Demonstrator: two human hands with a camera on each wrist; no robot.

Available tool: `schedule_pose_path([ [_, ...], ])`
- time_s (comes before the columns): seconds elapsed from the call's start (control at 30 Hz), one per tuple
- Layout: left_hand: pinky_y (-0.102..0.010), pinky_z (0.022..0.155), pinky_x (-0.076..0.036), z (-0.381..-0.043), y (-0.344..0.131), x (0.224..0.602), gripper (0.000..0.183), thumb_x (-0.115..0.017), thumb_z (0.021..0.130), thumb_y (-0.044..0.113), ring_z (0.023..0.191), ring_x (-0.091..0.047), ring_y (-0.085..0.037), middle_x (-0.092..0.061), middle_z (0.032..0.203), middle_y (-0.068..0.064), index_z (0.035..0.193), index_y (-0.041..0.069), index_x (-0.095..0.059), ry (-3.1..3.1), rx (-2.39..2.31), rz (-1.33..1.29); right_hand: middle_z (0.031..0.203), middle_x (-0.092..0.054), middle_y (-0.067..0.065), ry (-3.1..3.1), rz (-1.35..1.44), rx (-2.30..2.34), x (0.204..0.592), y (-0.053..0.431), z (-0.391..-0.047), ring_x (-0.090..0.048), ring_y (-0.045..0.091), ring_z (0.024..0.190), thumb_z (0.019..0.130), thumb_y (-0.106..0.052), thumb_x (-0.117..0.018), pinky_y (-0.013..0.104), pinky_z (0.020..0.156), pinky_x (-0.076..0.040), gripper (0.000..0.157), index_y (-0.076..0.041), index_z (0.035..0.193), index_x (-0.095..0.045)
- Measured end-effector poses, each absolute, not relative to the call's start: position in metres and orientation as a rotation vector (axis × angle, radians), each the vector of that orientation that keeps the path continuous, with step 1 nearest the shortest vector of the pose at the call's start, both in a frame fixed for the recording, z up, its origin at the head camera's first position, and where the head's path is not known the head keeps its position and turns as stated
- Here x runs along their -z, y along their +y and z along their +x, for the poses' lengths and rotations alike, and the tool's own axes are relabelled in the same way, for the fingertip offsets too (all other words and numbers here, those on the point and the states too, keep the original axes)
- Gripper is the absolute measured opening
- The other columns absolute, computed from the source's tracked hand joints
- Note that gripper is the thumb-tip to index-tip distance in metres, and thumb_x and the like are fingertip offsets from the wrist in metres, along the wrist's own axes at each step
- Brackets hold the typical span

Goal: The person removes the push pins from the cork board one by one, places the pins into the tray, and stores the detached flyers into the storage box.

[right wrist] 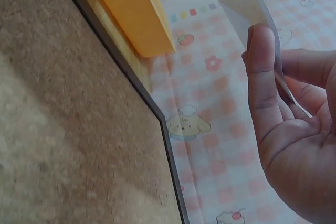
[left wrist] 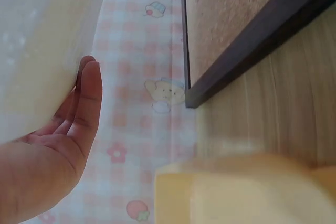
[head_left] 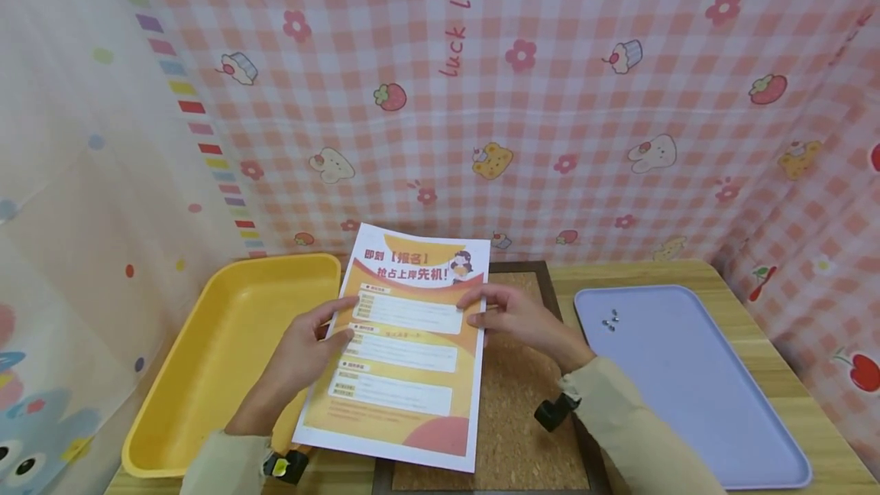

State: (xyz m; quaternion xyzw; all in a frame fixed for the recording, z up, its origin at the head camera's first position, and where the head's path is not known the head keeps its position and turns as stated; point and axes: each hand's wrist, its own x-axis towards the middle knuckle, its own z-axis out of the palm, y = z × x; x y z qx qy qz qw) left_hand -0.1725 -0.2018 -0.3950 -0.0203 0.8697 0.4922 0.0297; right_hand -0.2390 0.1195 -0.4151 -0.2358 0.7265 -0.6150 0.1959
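A printed paper sheet [head_left: 406,357], orange and yellow with white text boxes, is held up tilted in front of the person. The left hand [head_left: 302,350] pinches its left edge, thumb and index finger on the printed face. On the opposite edge the right hand [head_left: 525,319] grips it the same way, a little higher. In the right wrist view, the sheet [right wrist: 239,9] runs between the thumb and fingers. Its pale back [left wrist: 42,40] shows in the left wrist view. Beneath the sheet lies a dark-framed cork board [head_left: 529,418], partly hidden by it.
To the left stands a deep yellow tray [head_left: 230,350]. A lilac tray [head_left: 687,396] lies on the right, with several small shiny metal pieces [head_left: 609,320] near its far left corner. Checked cloth [head_left: 577,128] hangs behind the wooden table [head_left: 694,273].
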Motion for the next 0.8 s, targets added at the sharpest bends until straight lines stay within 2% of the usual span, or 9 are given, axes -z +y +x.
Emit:
schedule_pose_path([
  [0.17, -0.026, 0.073, -0.053, -0.171, -0.211, 0.39, 0.053, -0.062, 0.097, 0.009, 0.096, -0.061, -0.026, -0.052, 0.142, -0.015, 0.147, 0.019, -0.051, 2.726, -1.46, -0.08, 0.105, -0.072, 0.013, 2.091, -0.627, 1.718, 0.411, 0.104, -0.241, -0.072, 0.02, 0.085, 0.095, -0.01, -0.065, 0.042, 0.073, -0.06, 0.02, -0.004, 0.114, -0.067],
  [0.3, -0.025, 0.073, -0.053, -0.171, -0.219, 0.389, 0.053, -0.061, 0.098, 0.01, 0.097, -0.061, -0.027, -0.051, 0.143, -0.016, 0.149, 0.019, -0.049, 2.736, -1.442, -0.085, 0.098, -0.07, 0.01, 2.145, -0.617, 1.699, 0.41, 0.093, -0.243, -0.068, 0.018, 0.076, 0.095, -0.013, -0.067, 0.039, 0.07, -0.058, 0.018, -0.008, 0.113, -0.069],
  [0.4, -0.025, 0.073, -0.053, -0.171, -0.225, 0.388, 0.054, -0.061, 0.098, 0.01, 0.098, -0.06, -0.028, -0.05, 0.143, -0.017, 0.15, 0.019, -0.047, 2.742, -1.432, -0.1, 0.095, -0.07, 0.01, 2.135, -0.625, 1.716, 0.411, 0.085, -0.246, -0.065, 0.017, 0.072, 0.095, -0.013, -0.066, 0.035, 0.067, -0.056, 0.018, -0.006, 0.113, -0.068],
  [0.63, -0.023, 0.071, -0.054, -0.169, -0.242, 0.385, 0.054, -0.06, 0.099, 0.012, 0.097, -0.06, -0.028, -0.051, 0.141, -0.02, 0.151, 0.018, -0.046, 2.777, -1.391, -0.143, 0.093, -0.07, 0.01, 2.053, -0.583, 1.793, 0.413, 0.061, -0.253, -0.066, 0.015, 0.075, 0.095, -0.006, -0.064, 0.03, 0.065, -0.055, 0.016, -0.001, 0.11, -0.067],
  [0.8, -0.022, 0.07, -0.054, -0.167, -0.259, 0.387, 0.054, -0.059, 0.1, 0.013, 0.098, -0.06, -0.029, -0.05, 0.141, -0.023, 0.152, 0.016, -0.044, 2.813, -1.345, -0.141, 0.091, -0.072, 0.01, 2.064, -0.561, 1.804, 0.412, 0.041, -0.254, -0.066, 0.014, 0.072, 0.094, -0.004, -0.064, 0.032, 0.064, -0.056, 0.012, -0.001, 0.106, -0.068],
])
